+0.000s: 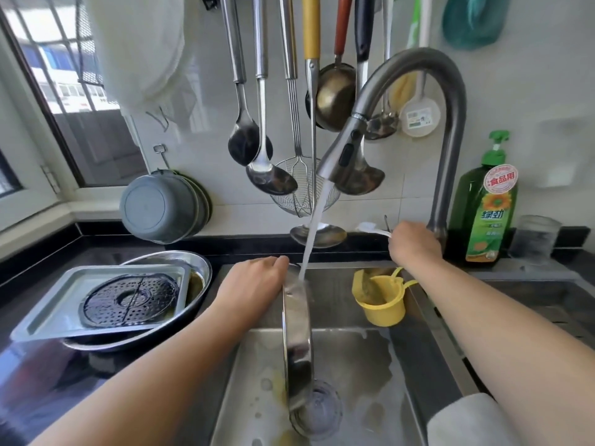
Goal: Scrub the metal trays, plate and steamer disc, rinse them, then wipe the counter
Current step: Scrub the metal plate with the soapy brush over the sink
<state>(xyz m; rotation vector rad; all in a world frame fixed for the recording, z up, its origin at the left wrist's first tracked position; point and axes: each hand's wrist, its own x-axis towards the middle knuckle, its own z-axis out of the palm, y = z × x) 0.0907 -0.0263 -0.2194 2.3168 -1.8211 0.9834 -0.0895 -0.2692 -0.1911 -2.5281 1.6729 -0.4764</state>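
Black counter (38, 375) — oval metal tray (196, 268), soap bottle (486, 214), glass (534, 239).

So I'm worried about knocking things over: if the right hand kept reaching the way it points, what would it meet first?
Probably the white brush handle by its fingers; the right hand may already touch it. Depth is unclear.

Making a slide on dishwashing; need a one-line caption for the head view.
Left hand holds a metal plate on edge under running water; right hand at the faucet base.

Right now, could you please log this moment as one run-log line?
phase: rinsing | left hand: holds plate on edge under water stream | right hand: at faucet base | sink: wet
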